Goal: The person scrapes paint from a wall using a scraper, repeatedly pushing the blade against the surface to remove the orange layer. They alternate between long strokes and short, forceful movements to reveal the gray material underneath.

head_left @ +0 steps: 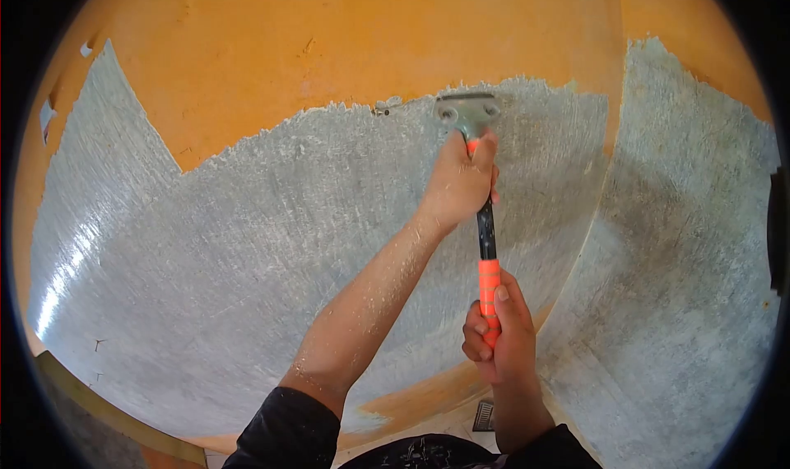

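Both of my hands grip one long-handled scraper. My left hand is wrapped round the upper shaft, just below the wide metal head. Lower down, my right hand closes around the orange grip with dark rings. The scraper's head lies against the wall at the ragged border between orange paint above and bare grey wall below. Pale flakes and dust cling to my left forearm. The blade's edge is too small to make out.
A wall corner runs down on the right, with another partly stripped grey wall beyond it. A strip of orange remains low on the wall. A small dark grated object sits near the floor. A dark object juts in at the right edge.
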Available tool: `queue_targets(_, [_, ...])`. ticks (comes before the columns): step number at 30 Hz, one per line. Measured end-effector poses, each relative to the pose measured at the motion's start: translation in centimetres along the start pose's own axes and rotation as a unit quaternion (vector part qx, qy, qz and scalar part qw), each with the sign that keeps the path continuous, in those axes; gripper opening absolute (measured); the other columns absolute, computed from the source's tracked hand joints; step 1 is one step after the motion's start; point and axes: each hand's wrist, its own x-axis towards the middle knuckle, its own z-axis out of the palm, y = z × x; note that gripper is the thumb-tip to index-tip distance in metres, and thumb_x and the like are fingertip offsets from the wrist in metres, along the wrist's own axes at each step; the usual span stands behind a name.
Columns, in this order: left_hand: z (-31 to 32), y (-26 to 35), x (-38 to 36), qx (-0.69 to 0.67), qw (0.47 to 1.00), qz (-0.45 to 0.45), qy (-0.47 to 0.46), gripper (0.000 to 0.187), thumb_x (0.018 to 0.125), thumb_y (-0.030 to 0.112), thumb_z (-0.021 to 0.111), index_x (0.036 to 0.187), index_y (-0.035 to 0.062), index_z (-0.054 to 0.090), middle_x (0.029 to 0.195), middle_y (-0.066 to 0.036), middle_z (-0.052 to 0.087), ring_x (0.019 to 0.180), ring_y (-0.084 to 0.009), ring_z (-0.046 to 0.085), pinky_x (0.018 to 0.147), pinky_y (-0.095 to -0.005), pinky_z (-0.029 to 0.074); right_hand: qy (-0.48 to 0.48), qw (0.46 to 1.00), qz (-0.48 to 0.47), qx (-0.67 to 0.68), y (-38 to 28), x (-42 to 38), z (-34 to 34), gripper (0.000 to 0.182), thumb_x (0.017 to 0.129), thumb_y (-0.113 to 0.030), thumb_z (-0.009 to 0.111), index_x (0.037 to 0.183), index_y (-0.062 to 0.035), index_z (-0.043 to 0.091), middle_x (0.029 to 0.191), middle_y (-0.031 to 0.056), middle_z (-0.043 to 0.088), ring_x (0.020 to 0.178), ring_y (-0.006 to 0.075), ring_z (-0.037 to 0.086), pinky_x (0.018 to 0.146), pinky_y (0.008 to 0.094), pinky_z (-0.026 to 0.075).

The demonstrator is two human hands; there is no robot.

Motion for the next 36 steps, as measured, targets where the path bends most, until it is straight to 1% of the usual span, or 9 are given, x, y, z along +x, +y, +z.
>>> queue_targets(7, [0.2, -0.5, -0.4, -0.008, 1.0, 0.004, 0.012, 0.03, 0.1, 0.027, 0.052, 0.108, -0.0024, 0.052, 0.069, -0.004, 0.051, 0.055, -0.013, 0.051, 0.051, -0.0301, 0.047, -0.004, 1.0, 0.031, -0.006, -0.7, -0.5, -1.0, 0.039, 0.106, -0.031, 0.04, 0.141, -0.0134, 0.04, 0.066, 0.0028, 0.048, 0.04, 0.0072, 0.035, 0.037, 0.0218, 0.028])
queue_targets(13, [0.4, 0.5, 0.6, 0.001, 1.0, 0.011, 0.02, 0.029, 0.1, 0.025, 0.05, 0.108, -0.0029, 0.052, 0.07, -0.004, 0.051, 0.057, -0.0125, 0.051, 0.051, -0.031, 0.047, -0.009, 1.0, 0.002, 0.002, -1.2, 0.5, 0.0, 0.039, 0.106, -0.031, 0.04, 0.141, -0.0134, 0.04, 0.066, 0.0025, 0.048, 0.04, 0.007, 0.035, 0.038, 0.0218, 0.028])
queue_targets(19, [0.1, 0.5, 0.9, 0.023, 1.0, 0.019, 0.007, 0.03, 0.1, 0.025, 0.051, 0.107, -0.0037, 0.051, 0.069, -0.005, 0.053, 0.056, -0.0127, 0.052, 0.051, -0.0317, 0.047, -0.002, 1.0, 0.014, -0.003, -1.1, 0.0, 0.2, 0.04, 0.106, -0.032, 0.04, 0.142, -0.0134, 0.039, 0.067, 0.0024, 0.048, 0.041, 0.0072, 0.036, 0.038, 0.0222, 0.027])
queue_targets(22, [0.4, 0.6, 0.8, 0.023, 0.999, 0.017, 0.022, 0.031, 0.1, 0.027, 0.051, 0.106, -0.0031, 0.052, 0.068, -0.005, 0.054, 0.055, -0.0127, 0.052, 0.051, -0.0318, 0.047, 0.005, 1.0, -0.009, -0.016, -1.2, 0.5, 0.2, 0.041, 0.106, -0.033, 0.041, 0.142, -0.0138, 0.039, 0.067, 0.0022, 0.048, 0.041, 0.0073, 0.037, 0.038, 0.0223, 0.028])
queue_targets(26, [-0.6, -1.9, -0.8, 0.057, 0.998, 0.025, 0.015, 0.031, 0.101, 0.03, 0.051, 0.108, -0.0003, 0.053, 0.065, -0.004, 0.053, 0.052, -0.0123, 0.051, 0.049, -0.0314, 0.046, 0.006, 1.0, 0.022, -0.016, 0.6, -0.9, -0.9, 0.046, 0.104, -0.038, 0.046, 0.142, -0.0144, 0.039, 0.067, 0.0026, 0.047, 0.041, 0.0086, 0.038, 0.038, 0.0232, 0.03])
queue_targets(30, [-1.7, -6.9, -7.1, 0.033, 0.998, -0.043, 0.03, 0.029, 0.102, 0.03, 0.048, 0.114, 0.0036, 0.052, 0.063, -0.001, 0.053, 0.051, -0.0113, 0.052, 0.048, -0.0297, 0.045, 0.031, 0.995, 0.095, -0.01, 6.5, -4.1, -4.8, 0.05, 0.101, -0.044, 0.049, 0.142, -0.0151, 0.04, 0.066, 0.0036, 0.047, 0.042, 0.0112, 0.039, 0.038, 0.0253, 0.032])
queue_targets(32, [-2.5, -10.0, -10.8, 0.002, 0.998, -0.057, 0.037, 0.022, 0.102, 0.021, 0.047, 0.113, 0.0023, 0.049, 0.062, -0.002, 0.052, 0.05, -0.0127, 0.054, 0.048, -0.0305, 0.046, 0.008, 0.989, 0.146, -0.003, 9.5, -5.9, -6.6, 0.049, 0.102, -0.042, 0.047, 0.14, -0.0126, 0.041, 0.065, 0.0042, 0.046, 0.042, 0.012, 0.04, 0.04, 0.026, 0.033])
queue_targets(34, [-3.1, -12.8, -14.2, -0.074, 0.99, -0.103, 0.061, 0.029, 0.104, 0.026, 0.045, 0.125, 0.0061, 0.044, 0.067, -0.002, 0.05, 0.053, -0.0125, 0.053, 0.051, -0.0288, 0.044, -0.017, 0.983, 0.182, -0.028, 12.3, -7.4, -8.1, 0.05, 0.101, -0.046, 0.048, 0.138, -0.0129, 0.042, 0.064, 0.0049, 0.046, 0.042, 0.0131, 0.039, 0.04, 0.0277, 0.032])
queue_targets(36, [-3.8, -12.2, -16.7, -0.129, 0.975, -0.165, 0.077, 0.027, 0.105, 0.026, 0.045, 0.125, 0.0085, 0.043, 0.067, -0.001, 0.047, 0.052, -0.0113, 0.049, 0.05, -0.0281, 0.041, -0.035, 0.977, 0.207, -0.05, 13.9, -8.3, -8.2, 0.051, 0.101, -0.047, 0.047, 0.138, -0.0115, 0.042, 0.065, 0.0055, 0.046, 0.042, 0.0136, 0.039, 0.041, 0.0284, 0.032])
